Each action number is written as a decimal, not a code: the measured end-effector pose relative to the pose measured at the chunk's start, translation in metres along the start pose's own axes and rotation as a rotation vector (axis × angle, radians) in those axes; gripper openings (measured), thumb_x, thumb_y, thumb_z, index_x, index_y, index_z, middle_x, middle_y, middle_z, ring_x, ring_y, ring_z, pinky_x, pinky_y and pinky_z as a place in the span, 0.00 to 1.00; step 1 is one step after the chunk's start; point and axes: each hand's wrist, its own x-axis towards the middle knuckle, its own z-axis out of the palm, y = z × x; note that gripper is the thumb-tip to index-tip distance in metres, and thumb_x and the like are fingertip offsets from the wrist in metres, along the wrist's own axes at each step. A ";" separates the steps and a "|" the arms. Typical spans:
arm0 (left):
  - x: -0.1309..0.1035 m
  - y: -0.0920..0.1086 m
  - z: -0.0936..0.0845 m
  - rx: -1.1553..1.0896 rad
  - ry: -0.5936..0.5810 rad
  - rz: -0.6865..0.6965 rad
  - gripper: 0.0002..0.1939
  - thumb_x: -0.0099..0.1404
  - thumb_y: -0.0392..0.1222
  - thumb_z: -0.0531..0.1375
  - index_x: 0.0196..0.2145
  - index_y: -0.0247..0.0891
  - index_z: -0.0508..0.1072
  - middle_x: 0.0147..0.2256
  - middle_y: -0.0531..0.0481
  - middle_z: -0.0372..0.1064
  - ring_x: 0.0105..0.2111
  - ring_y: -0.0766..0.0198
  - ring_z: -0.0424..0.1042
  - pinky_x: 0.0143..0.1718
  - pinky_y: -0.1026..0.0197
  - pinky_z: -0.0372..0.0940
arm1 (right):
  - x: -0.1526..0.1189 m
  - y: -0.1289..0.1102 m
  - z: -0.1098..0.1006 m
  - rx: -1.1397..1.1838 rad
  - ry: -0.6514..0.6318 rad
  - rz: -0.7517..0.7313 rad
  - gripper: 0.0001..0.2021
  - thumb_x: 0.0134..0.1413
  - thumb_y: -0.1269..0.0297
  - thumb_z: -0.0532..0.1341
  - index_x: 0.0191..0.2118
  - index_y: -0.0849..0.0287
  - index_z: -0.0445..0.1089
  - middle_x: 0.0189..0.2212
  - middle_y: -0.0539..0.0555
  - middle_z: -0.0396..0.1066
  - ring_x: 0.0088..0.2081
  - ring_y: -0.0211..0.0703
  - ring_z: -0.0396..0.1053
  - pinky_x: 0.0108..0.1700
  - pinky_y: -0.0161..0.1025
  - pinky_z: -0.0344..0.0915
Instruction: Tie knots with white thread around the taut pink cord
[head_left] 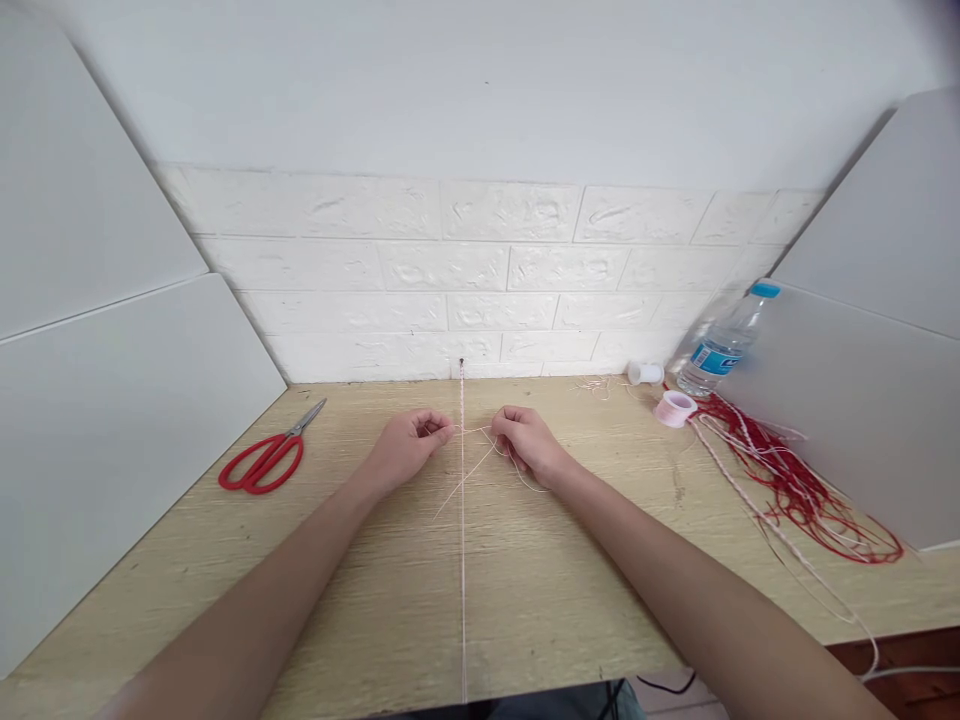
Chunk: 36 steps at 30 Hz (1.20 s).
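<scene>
Clock directions are taken from the spot where the cord [463, 560] is crossed by the thread [478, 430], with the wall [480, 265] at twelve. The cord is stretched straight across the table [360, 600] from twelve to six, its far part, by the wall, thickened into a pink and white braid. At nine o'clock, just beside the cord, the thread is pinched between the closed fingertips of the left hand [411, 443]; at three it is gripped likewise by the curled fingers of the right hand [528, 442]. From the right hand a loose end is trailed across the cord towards seven, and a slack loop is hung towards four. The scissors [271, 455] are laid at nine, well apart from the left hand, blades pointed to one. Towards three are seen a white spool [645, 373], a pink spool [674, 409], a bottle [721, 350] and a tangle of red threads [806, 490].
</scene>
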 end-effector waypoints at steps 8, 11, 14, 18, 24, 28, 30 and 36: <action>-0.003 0.004 0.000 0.174 -0.015 0.127 0.16 0.58 0.54 0.59 0.36 0.40 0.73 0.27 0.53 0.68 0.26 0.66 0.63 0.29 0.64 0.59 | 0.002 0.006 0.000 -0.160 -0.050 -0.171 0.04 0.42 0.66 0.57 0.24 0.60 0.62 0.18 0.46 0.62 0.20 0.32 0.58 0.22 0.29 0.53; -0.005 0.005 0.003 0.229 -0.066 0.131 0.16 0.58 0.54 0.58 0.36 0.40 0.74 0.26 0.53 0.68 0.25 0.67 0.62 0.27 0.64 0.57 | 0.000 0.006 0.001 -0.218 -0.116 -0.208 0.04 0.44 0.65 0.58 0.27 0.60 0.64 0.20 0.46 0.63 0.22 0.32 0.58 0.23 0.30 0.53; -0.006 0.004 0.004 0.238 -0.092 0.123 0.14 0.59 0.53 0.57 0.32 0.39 0.73 0.25 0.53 0.68 0.25 0.66 0.62 0.27 0.64 0.57 | -0.001 0.004 0.001 -0.256 -0.145 -0.213 0.05 0.44 0.65 0.58 0.28 0.60 0.65 0.20 0.46 0.63 0.22 0.33 0.58 0.23 0.30 0.53; -0.004 0.001 0.003 0.231 -0.079 0.108 0.13 0.59 0.51 0.57 0.29 0.38 0.72 0.25 0.54 0.67 0.26 0.67 0.62 0.28 0.64 0.57 | 0.000 0.004 0.000 -0.286 -0.120 -0.218 0.04 0.43 0.66 0.58 0.28 0.60 0.65 0.22 0.47 0.64 0.23 0.33 0.60 0.24 0.30 0.54; -0.002 0.000 -0.001 0.232 -0.070 0.125 0.08 0.57 0.45 0.57 0.27 0.37 0.70 0.24 0.55 0.65 0.26 0.67 0.61 0.28 0.64 0.56 | 0.002 0.004 -0.003 -0.421 0.000 -0.237 0.03 0.44 0.67 0.54 0.25 0.59 0.63 0.22 0.47 0.64 0.24 0.34 0.59 0.25 0.31 0.53; -0.002 -0.002 -0.001 0.233 -0.083 0.120 0.07 0.56 0.42 0.56 0.26 0.37 0.70 0.24 0.55 0.65 0.26 0.68 0.61 0.27 0.64 0.55 | 0.002 0.003 -0.007 -0.621 0.127 -0.269 0.04 0.47 0.66 0.55 0.25 0.59 0.63 0.23 0.49 0.67 0.25 0.36 0.60 0.26 0.33 0.51; -0.002 -0.003 -0.001 0.231 -0.092 0.112 0.06 0.56 0.42 0.56 0.26 0.37 0.70 0.24 0.55 0.65 0.26 0.67 0.61 0.27 0.64 0.55 | 0.003 0.003 -0.010 -0.709 0.214 -0.236 0.05 0.47 0.65 0.56 0.25 0.58 0.63 0.23 0.50 0.68 0.26 0.37 0.61 0.27 0.34 0.50; -0.002 -0.002 0.000 0.235 -0.106 0.106 0.06 0.55 0.41 0.56 0.25 0.37 0.70 0.23 0.55 0.64 0.25 0.67 0.61 0.27 0.65 0.55 | 0.005 0.003 -0.016 -0.815 0.410 -0.224 0.04 0.51 0.64 0.56 0.29 0.58 0.64 0.29 0.53 0.69 0.32 0.42 0.63 0.31 0.36 0.53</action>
